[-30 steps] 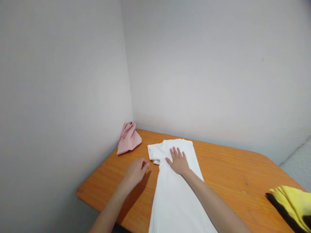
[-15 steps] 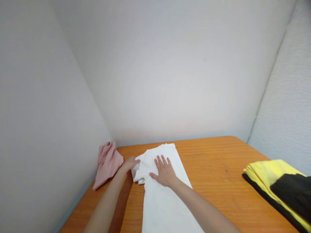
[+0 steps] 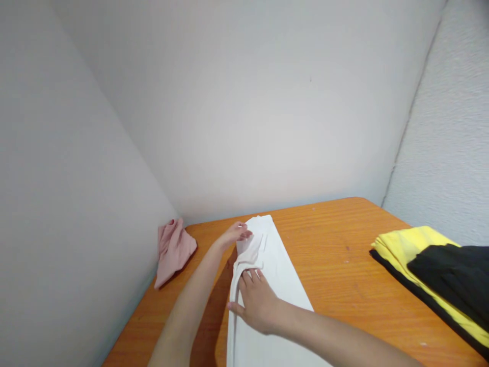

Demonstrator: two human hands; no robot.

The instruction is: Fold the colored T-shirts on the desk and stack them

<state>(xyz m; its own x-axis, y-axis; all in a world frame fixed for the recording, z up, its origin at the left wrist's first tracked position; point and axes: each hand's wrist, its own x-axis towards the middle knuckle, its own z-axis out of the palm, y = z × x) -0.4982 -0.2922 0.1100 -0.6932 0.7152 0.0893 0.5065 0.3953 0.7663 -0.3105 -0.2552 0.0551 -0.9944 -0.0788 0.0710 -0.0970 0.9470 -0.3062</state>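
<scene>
A white T-shirt (image 3: 278, 285) lies lengthwise on the wooden table, folded narrow, with its short sleeve (image 3: 250, 252) turned in over the body. At the upper left edge of the shirt, my left hand (image 3: 236, 233) is over the turned sleeve, fingers stretched and slightly apart. My right hand (image 3: 256, 302) lies flat on the shirt just below, thumb spread to the left edge, its fingertips at the sleeve's hem and partly covered by it.
A crumpled pink cloth (image 3: 174, 252) sits at the table's left edge by the wall. On the right are folded yellow cloth (image 3: 408, 239) and black cloth (image 3: 454, 270), stacked. Walls stand behind the orange-brown table (image 3: 332, 255) and on both sides.
The sleeve, which stuck out to the left, now lies folded onto the shirt. My left hand moved right and up with it; my right hand slid down toward me. The view shifted slightly.
</scene>
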